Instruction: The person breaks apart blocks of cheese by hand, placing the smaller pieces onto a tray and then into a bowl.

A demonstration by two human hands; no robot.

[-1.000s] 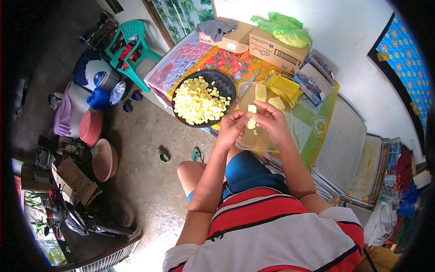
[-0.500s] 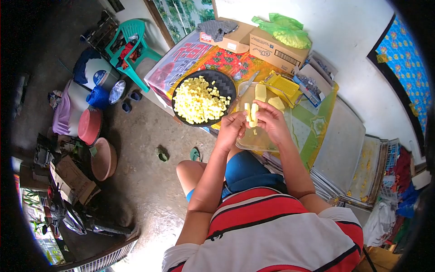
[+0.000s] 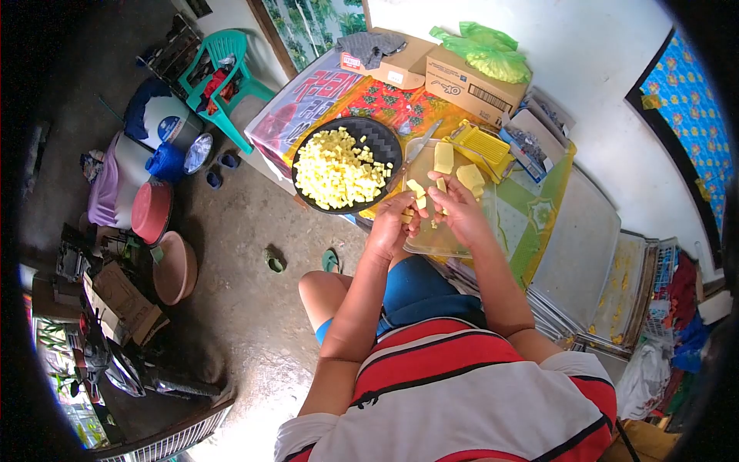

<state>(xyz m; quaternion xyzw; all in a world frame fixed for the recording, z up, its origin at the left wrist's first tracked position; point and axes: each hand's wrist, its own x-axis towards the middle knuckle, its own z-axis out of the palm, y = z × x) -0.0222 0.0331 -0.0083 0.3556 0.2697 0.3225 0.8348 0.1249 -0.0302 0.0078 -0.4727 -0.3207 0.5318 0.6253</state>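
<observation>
Yellow pieces (image 3: 417, 192) are pinched in my left hand (image 3: 396, 222), with another piece low between its fingers. Close beside it, my right hand (image 3: 459, 214) grips a yellow strip (image 3: 441, 185). Both hands are over a clear plastic tray (image 3: 439, 248). Larger yellow slabs (image 3: 443, 157) lie in the tray's far part. To the left, a round black tray (image 3: 382, 138) holds a heap of small yellow cubes (image 3: 336, 171). A knife (image 3: 423, 143) rests between the two trays, its blade pointing away.
A yellow slotted rack (image 3: 481, 146) stands behind the clear tray. Cardboard boxes (image 3: 469, 85) line the wall, one under a green plastic bag (image 3: 485, 54). Metal trays (image 3: 577, 246) are at the right. A green chair (image 3: 223, 85) and basins (image 3: 175, 268) stand on the floor at left.
My hands have moved slightly apart. The yellow pieces held together between them are now separated, some in my left hand and one in my right.
</observation>
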